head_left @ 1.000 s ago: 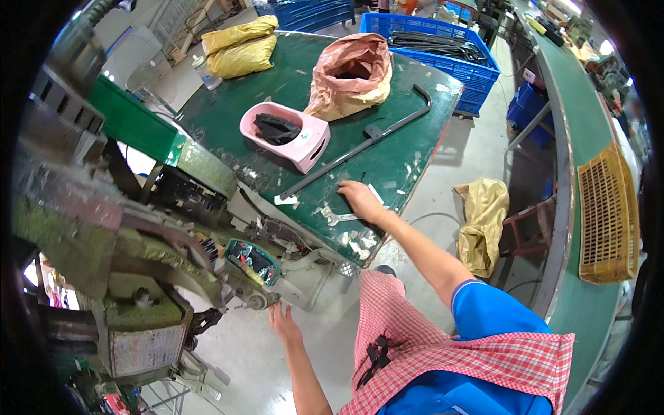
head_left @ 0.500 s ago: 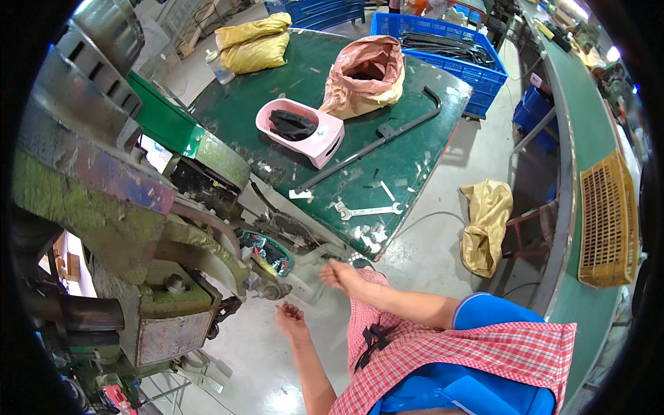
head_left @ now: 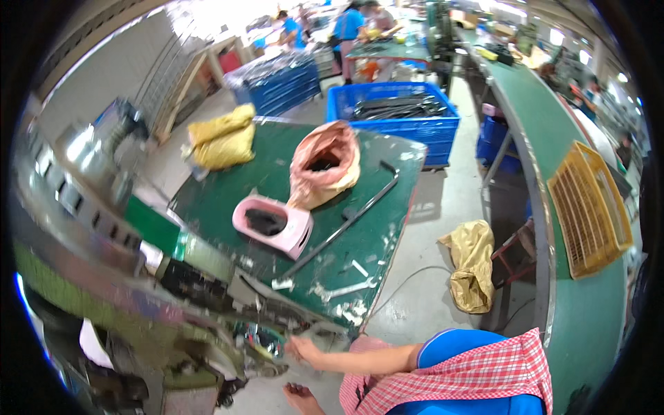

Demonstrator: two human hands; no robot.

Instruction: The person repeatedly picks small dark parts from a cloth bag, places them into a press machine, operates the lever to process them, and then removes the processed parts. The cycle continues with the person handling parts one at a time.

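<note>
My right hand [head_left: 303, 351] is beside a green-rimmed basket of small parts [head_left: 261, 341], its fingers loosely bent and somewhat blurred. Below it, my left hand [head_left: 301, 399] reaches in from the lower edge, fingers half curled and apart. I see nothing held in either hand. Close by on the left stands a large worn green machine [head_left: 90, 277], smeared by motion. On the green table [head_left: 277, 149] beyond lie a double-ended wrench [head_left: 349, 289], a long dark bent bar [head_left: 346, 225] and a pink plastic tub [head_left: 299, 232] with black pieces inside.
An open pink-lined sack [head_left: 325, 187] and a folded yellow sack [head_left: 225, 142] sit on the table. Behind is a blue crate [head_left: 436, 128] of dark bars. A tan sack [head_left: 472, 273] lies on the floor. On the right, a yellow basket [head_left: 588, 214] rests on a long green bench [head_left: 515, 86]. People work far back.
My view has tilted up, bringing the far room and people into sight. Both hands now show lower in the picture, the right one nearer the parts basket. Objects on the table look unmoved.
</note>
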